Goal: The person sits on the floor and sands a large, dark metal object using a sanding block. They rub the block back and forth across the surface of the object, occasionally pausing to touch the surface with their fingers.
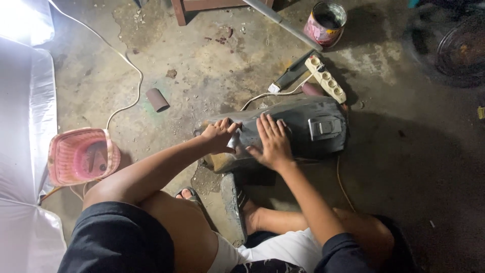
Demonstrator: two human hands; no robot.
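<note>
A big dark grey panel (298,126) lies on the dusty concrete floor (202,65), right in front of the person who sits there. It looks like a part from a bike or a car, but it is hard to tell which. It has a small grey square piece on top, and its near left end looks yellow-brown. The right hand (273,141) lies flat on the panel with the fingers spread wide, pressing down and holding nothing. The left hand (220,134) is curled at the left end of the panel and pinches a small pale thing (233,141); most of it is hidden by the fingers, so it is not clear what it is. Under the panel a foot in a dark sandal (233,207) sticks out, and some toes show beside it. The person's knees and dark shorts fill the bottom of the view and are cut off there. Just behind the panel lie a white power strip (327,78) and a dark flat tool (293,73), with a white cord (126,60) that runs far off to the left. A small brown roll (157,99) lies apart on the floor. A pink basket (81,156) sits to the left, next to a bright white sheet (25,151). A paint tin (326,23) stands at the top, touching a grey pipe (280,20). The top right corner is too dark to make out.
</note>
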